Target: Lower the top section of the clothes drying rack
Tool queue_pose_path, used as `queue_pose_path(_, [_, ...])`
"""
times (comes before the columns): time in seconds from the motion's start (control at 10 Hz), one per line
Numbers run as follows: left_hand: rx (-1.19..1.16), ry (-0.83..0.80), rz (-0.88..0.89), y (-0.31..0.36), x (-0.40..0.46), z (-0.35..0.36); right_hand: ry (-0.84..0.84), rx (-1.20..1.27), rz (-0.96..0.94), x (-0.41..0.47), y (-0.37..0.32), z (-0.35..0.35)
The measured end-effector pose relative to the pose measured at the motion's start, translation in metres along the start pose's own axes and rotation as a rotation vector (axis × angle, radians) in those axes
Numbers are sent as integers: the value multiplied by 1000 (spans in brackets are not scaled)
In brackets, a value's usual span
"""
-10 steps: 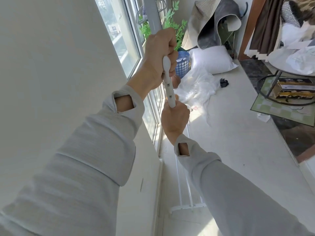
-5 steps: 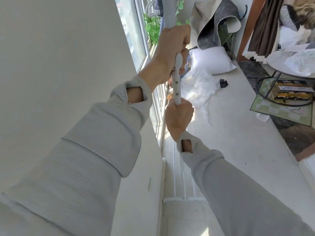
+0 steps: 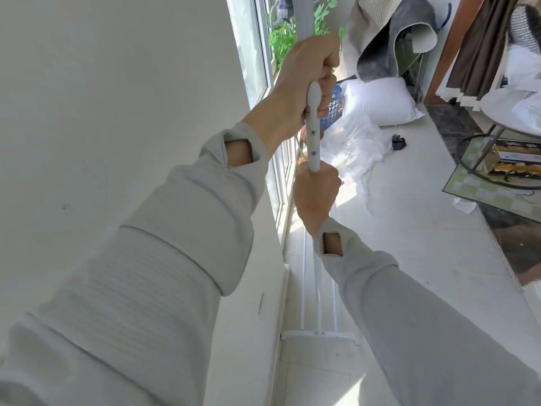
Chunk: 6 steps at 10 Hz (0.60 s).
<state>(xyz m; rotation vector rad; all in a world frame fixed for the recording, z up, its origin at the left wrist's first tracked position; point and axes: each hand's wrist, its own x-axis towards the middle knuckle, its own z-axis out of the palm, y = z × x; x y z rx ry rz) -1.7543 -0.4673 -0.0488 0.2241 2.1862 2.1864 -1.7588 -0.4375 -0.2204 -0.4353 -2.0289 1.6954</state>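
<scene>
While both hands work the upright white metal clothes drying rack (image 3: pixel 312 142) beside the window (image 3: pixel 257 68), the left hand (image 3: pixel 307 71) is clenched around the grey vertical pole (image 3: pixel 304 19) at the top, just above a white plastic joint piece with two screws (image 3: pixel 312 124). The right hand (image 3: pixel 317 194) is clenched round the frame directly below that joint. The rack stands folded against the white wall (image 3: pixel 117 112); its thin white rods (image 3: pixel 317 288) run down to a base bar (image 3: pixel 319 335) on the pale tiled floor (image 3: pixel 409 259).

Handling, as a judgement: thin tube looks light and stiff, smooth paint likely slippery, so a full wrap grip suits. The plastic joint is probably the weak point and a pinch risk; keep fingers off it. Best holds: pole above, frame below, as now. The top section could drop fast once freed, so brace the lower hand.
</scene>
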Motion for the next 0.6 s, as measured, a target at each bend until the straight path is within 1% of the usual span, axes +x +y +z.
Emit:
queue_pose_path(0.1, [-30,2,-6,-1,-5,6,-70,-2,6,-1,-1,-11])
queue_pose_path(0.2, [-149,41,-22,-5,-22,9,-220,-20,16,-2,-1,-26])
queue_pose_path(0.3, [-135,112,-21,-18,-47,11,-425,-82,56,-4,1,-44])
queue_pose_path(0.4, [-38,187,-13,-34,-72,13,-587,-105,113,-7,7,-68])
queue_pose_path(0.5, [12,228,-31,-37,-95,17,-668,-101,138,-13,5,-94])
queue_pose_path(0.6, [82,234,-42,-37,-109,19,-648,-9,145,-8,-4,-119])
